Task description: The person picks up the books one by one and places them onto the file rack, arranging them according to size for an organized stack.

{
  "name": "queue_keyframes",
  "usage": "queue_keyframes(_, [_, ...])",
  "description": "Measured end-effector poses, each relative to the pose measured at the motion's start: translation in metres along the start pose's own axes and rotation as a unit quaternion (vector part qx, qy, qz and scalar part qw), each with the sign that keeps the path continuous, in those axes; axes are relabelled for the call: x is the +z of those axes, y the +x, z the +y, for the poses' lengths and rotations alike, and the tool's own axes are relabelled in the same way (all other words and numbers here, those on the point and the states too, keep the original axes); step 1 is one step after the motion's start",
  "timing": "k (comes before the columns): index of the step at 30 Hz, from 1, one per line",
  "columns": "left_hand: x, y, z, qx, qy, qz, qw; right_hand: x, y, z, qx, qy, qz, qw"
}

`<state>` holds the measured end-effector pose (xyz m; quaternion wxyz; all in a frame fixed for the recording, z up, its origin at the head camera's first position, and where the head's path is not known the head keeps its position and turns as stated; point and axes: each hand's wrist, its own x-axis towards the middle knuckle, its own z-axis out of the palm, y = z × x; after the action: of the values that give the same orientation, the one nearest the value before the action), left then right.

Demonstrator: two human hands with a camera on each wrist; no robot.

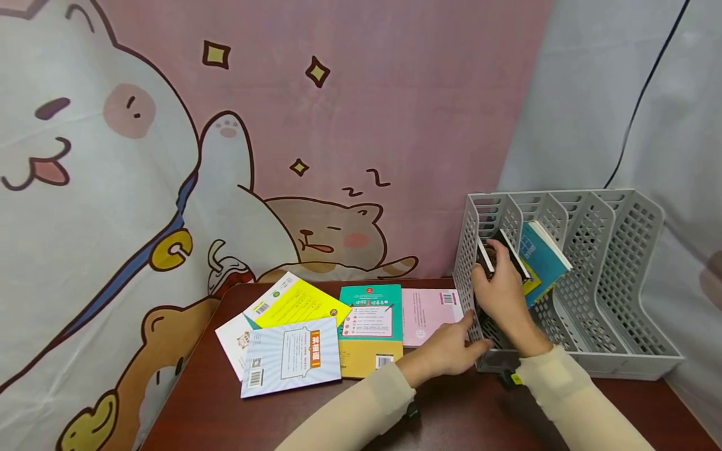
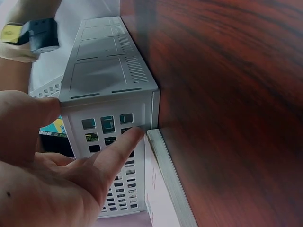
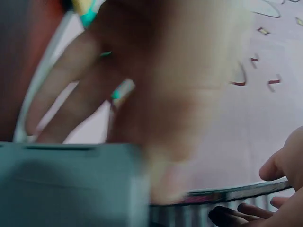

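A grey file rack (image 1: 612, 366) with several slots stands at the table's right side. My right hand (image 1: 501, 297) reaches into its leftmost slot and pinches a thin dark book (image 1: 484, 255) between thumb and fingers. That book's edge also shows in the right wrist view as a dark strip (image 3: 227, 195) beside the right hand (image 3: 289, 175). My left hand (image 1: 448, 347) touches the rack's left side near the front corner. In the left wrist view its index finger (image 2: 118, 153) lies straight along the perforated wall (image 2: 135, 106), thumb at the front edge.
A black book (image 1: 513, 254) and a teal-and-yellow book (image 1: 546, 260) lean inside the rack. Left of it lie a pink book (image 1: 420, 313), a green-and-yellow book (image 1: 369, 357), a pale blue book (image 1: 267, 360) and a yellow-and-white book (image 1: 307, 300), on a dark red table (image 1: 451, 419).
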<state>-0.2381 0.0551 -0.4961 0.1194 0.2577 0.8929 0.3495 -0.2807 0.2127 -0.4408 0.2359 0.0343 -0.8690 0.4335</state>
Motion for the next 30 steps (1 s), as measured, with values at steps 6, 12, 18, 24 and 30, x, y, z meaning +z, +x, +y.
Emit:
queue_keyframes(6, [0.0,-0.001,0.003,-0.011,0.004,0.006,0.9999,-0.019,0.001,-0.021,-0.033,0.018,0.077,0.996])
queue_keyframes(12, [0.001,-0.004,0.002,-0.01,0.008,0.013,0.9998,-0.028,-0.003,-0.029,-0.097,-0.002,0.141,0.985])
queue_keyframes(18, [0.0,-0.006,-0.003,0.0,0.006,0.026,0.9997,-0.026,-0.018,-0.035,-0.119,0.018,0.066,0.991])
queue_keyframes(24, [-0.013,-0.01,-0.008,-0.001,-0.054,0.041,0.9977,-0.014,-0.028,-0.036,-0.119,0.022,-0.019,0.992])
queue_keyframes(30, [-0.033,-0.018,-0.016,0.001,-0.068,0.073,0.995,0.001,-0.035,-0.04,-0.116,0.023,-0.08,0.99])
